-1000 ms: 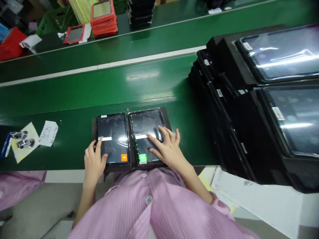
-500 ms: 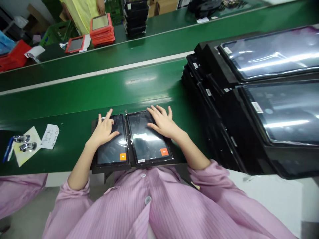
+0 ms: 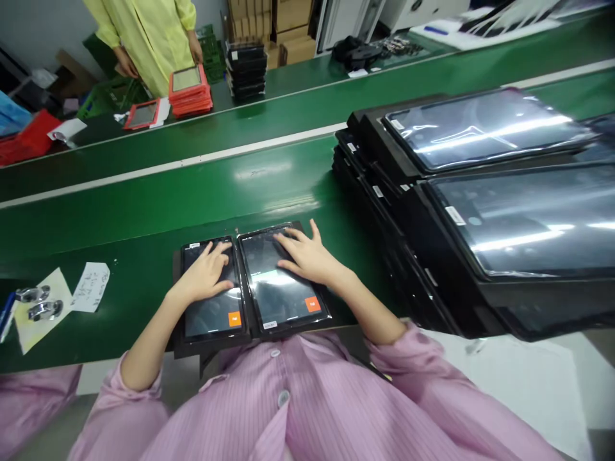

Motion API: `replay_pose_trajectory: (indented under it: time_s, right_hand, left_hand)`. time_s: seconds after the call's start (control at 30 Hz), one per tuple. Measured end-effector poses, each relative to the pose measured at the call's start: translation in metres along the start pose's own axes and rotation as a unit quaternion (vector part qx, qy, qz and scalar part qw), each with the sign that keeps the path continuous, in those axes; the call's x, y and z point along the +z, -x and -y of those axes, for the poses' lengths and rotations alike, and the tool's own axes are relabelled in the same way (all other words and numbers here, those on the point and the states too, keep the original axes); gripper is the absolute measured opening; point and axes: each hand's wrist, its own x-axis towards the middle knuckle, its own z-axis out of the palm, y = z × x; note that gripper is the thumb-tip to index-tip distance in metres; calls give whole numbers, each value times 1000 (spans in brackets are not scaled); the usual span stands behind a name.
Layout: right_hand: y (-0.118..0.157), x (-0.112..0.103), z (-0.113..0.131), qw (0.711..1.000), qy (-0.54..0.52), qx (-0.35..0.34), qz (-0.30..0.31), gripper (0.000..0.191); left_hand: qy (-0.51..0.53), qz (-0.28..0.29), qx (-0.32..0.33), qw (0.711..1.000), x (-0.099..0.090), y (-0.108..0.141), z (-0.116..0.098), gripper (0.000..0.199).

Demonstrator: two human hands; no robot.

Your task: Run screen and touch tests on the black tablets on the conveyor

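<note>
Two dark tablets lie side by side at the near edge of the green bench, each showing a small orange box near its lower right corner. Over the upper part of the left tablet (image 3: 207, 317) is my left hand (image 3: 205, 272), fingers spread and fingertips at the screen. My right hand (image 3: 307, 256) rests with spread fingers on the upper right of the right tablet (image 3: 276, 298). Neither hand grips anything. Black trays show beneath both tablets.
Tall stacks of black trays with large wrapped tablets (image 3: 528, 218) stand at the right. Handwritten paper (image 3: 90, 288) and metal rings (image 3: 45, 310) lie at the left. Across the bench, a person in yellow (image 3: 148, 38) stands by red-framed tablets (image 3: 189, 96) and a black stack (image 3: 246, 70).
The camera view has shifted, showing more of the far side. My left fingers have moved right across the left tablet's top; my right fingers sit slightly further left on the other tablet.
</note>
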Motion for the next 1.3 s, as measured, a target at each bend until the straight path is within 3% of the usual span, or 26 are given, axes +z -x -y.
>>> replay_pose_trajectory:
  time_s: [0.1,0.27,0.43,0.53,0.6,0.7,0.8,1.03,1.3]
  right_hand:
    - [17,-6,-8,999,-52,-7,-7,51]
    - [16,-1,-25,988,6,142,-65,48]
    - [8,10,-24,990,52,121,-48,48]
    - [6,8,-22,991,51,117,-45,49]
    - [2,3,-24,991,18,119,-55,55]
    - [-16,-4,-32,990,-52,118,-52,64]
    - [-42,-8,-40,991,-91,102,-11,56]
    - [-83,-15,-51,988,-120,72,68,28]
    - [-82,-12,-59,978,-191,67,42,23]
  left_hand:
    - [-1,-28,-11,1000,-3,13,-1,58]
    - [-97,-115,-144,978,1,14,10,69]
    - [-129,-83,-155,976,4,11,20,64]
    - [-80,-96,-178,976,-2,6,30,70]
    - [-11,-64,-209,976,-9,-3,41,67]
    - [117,64,-262,956,-20,-25,60,61]
    - [178,148,-281,931,-29,-46,77,60]
    - [173,199,-302,916,-45,-74,91,71]
    - [280,246,-311,874,-64,-64,90,61]
